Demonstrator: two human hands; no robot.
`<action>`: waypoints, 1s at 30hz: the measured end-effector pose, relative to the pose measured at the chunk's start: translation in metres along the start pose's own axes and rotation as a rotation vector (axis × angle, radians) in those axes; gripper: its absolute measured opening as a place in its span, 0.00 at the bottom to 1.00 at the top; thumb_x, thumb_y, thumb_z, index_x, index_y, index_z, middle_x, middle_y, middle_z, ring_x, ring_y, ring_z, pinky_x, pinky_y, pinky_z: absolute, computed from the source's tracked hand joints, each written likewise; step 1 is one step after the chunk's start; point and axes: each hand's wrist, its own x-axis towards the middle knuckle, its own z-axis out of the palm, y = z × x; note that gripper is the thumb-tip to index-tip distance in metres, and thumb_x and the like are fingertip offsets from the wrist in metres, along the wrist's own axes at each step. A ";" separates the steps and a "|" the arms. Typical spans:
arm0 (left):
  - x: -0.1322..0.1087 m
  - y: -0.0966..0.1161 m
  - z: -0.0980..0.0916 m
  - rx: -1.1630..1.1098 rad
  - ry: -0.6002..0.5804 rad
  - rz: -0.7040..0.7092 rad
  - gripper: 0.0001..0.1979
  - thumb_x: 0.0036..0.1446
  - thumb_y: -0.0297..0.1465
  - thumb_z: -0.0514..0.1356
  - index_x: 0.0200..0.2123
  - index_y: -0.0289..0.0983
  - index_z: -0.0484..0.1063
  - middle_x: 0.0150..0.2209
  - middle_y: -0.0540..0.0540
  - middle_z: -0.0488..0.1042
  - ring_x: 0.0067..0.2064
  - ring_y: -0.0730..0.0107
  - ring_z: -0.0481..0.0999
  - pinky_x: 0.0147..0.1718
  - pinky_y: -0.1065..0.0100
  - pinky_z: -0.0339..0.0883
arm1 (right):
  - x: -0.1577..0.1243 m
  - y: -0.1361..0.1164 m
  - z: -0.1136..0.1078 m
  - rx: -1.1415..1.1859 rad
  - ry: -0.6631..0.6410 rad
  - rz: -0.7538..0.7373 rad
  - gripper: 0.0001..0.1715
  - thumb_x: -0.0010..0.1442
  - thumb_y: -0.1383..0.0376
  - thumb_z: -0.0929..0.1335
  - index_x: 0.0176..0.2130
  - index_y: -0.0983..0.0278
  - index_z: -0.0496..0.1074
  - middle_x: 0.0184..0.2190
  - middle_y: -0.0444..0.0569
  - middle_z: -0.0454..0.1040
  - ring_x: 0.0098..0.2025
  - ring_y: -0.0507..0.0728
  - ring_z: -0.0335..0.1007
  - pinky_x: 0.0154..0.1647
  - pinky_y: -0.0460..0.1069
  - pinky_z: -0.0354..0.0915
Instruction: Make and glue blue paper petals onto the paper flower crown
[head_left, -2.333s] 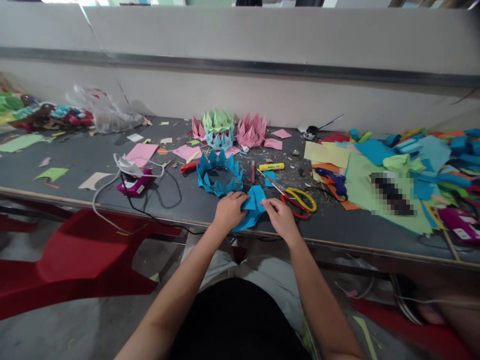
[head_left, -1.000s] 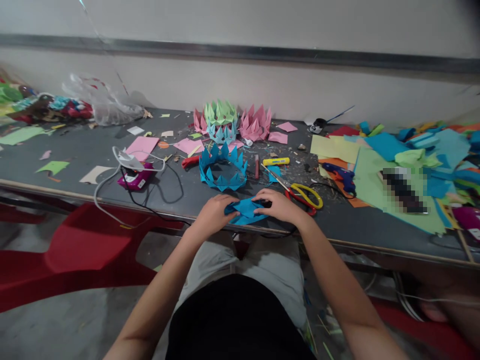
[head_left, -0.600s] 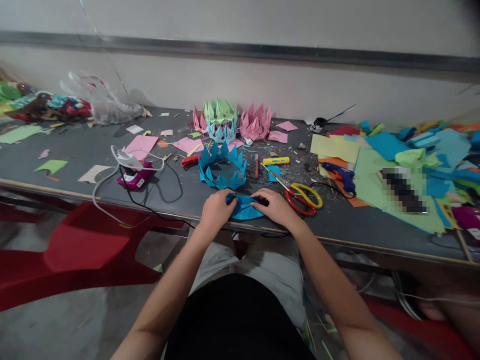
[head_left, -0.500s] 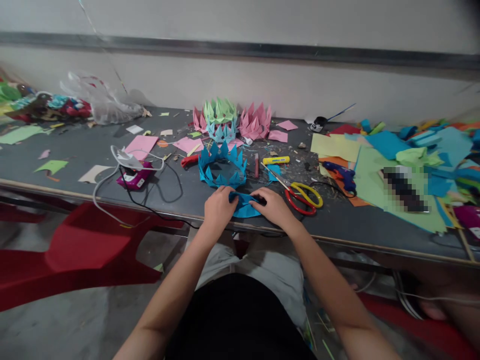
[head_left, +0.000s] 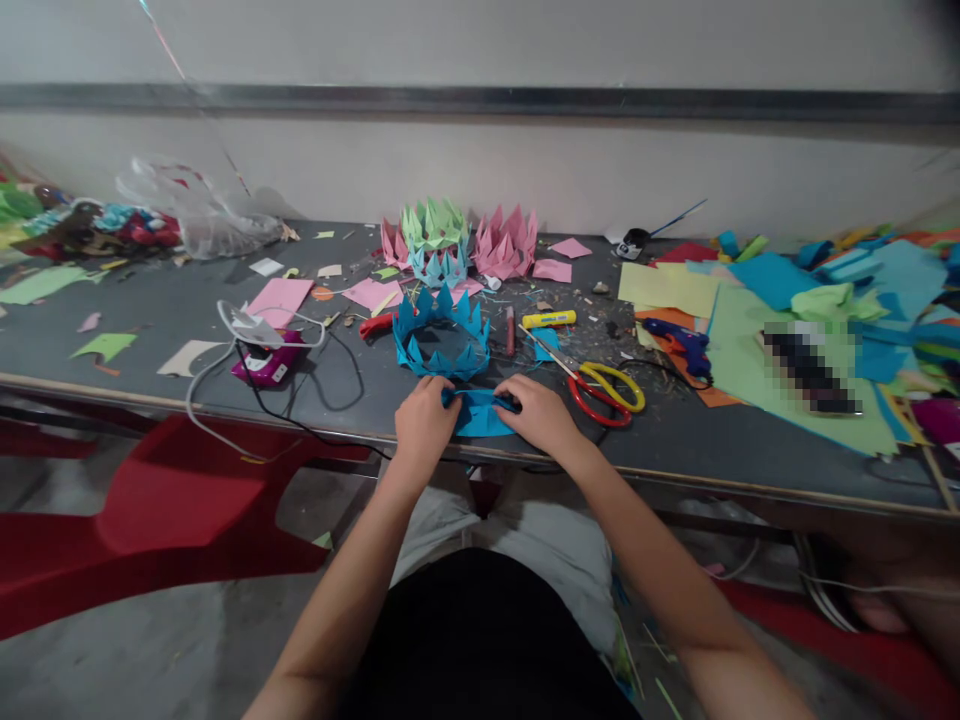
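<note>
A sheet of blue paper (head_left: 480, 416), partly folded, lies at the near edge of the table. My left hand (head_left: 426, 420) pinches its left side, fingers closed on the paper. On the opposite side my right hand (head_left: 538, 412) grips the paper's right part between thumb and fingers. Just beyond both hands stands a blue paper crown (head_left: 441, 335) with pointed tips. Right of my right hand lie scissors (head_left: 604, 392) with red and yellow handles. A yellow glue stick (head_left: 549, 319) and a dark red cutter-like stick (head_left: 511, 331) rest behind the paper.
Green, light-blue and pink paper crowns (head_left: 507, 243) stand near the wall. A purple power strip (head_left: 268, 362) with cables sits left. Coloured paper sheets (head_left: 757, 350), a blue glue gun (head_left: 679, 342) and a blurred dark object (head_left: 810, 368) lie right. A red chair (head_left: 187, 480) stands below.
My hands have moved a little apart, the left one shifting left, and more of the blue paper shows between them. Both still hold it.
</note>
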 end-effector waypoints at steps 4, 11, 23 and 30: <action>0.002 0.003 0.000 -0.031 -0.028 -0.025 0.08 0.50 0.29 0.58 0.36 0.41 0.70 0.41 0.44 0.74 0.41 0.55 0.74 0.35 0.63 0.65 | -0.002 -0.004 -0.006 0.222 -0.130 -0.125 0.11 0.53 0.61 0.70 0.38 0.61 0.71 0.41 0.47 0.70 0.37 0.53 0.68 0.37 0.46 0.63; 0.003 0.001 -0.002 -0.237 -0.057 0.027 0.14 0.51 0.31 0.59 0.43 0.38 0.69 0.44 0.46 0.75 0.46 0.65 0.73 0.43 0.69 0.65 | 0.005 -0.014 -0.002 -0.005 -0.013 0.033 0.07 0.55 0.66 0.67 0.38 0.61 0.70 0.34 0.47 0.72 0.38 0.56 0.68 0.36 0.48 0.61; -0.024 0.002 0.006 -0.342 0.046 -0.070 0.11 0.49 0.31 0.59 0.38 0.37 0.68 0.30 0.51 0.72 0.30 0.70 0.69 0.31 0.69 0.64 | 0.006 -0.029 0.002 -0.372 -0.011 0.018 0.06 0.56 0.70 0.64 0.35 0.62 0.70 0.33 0.51 0.73 0.37 0.60 0.68 0.33 0.51 0.58; -0.021 0.005 0.002 -0.393 -0.011 0.098 0.10 0.56 0.36 0.55 0.30 0.37 0.71 0.36 0.45 0.73 0.39 0.67 0.73 0.41 0.67 0.65 | 0.008 -0.031 0.001 -0.327 -0.093 -0.041 0.08 0.55 0.72 0.64 0.36 0.63 0.71 0.36 0.53 0.73 0.41 0.61 0.66 0.36 0.51 0.60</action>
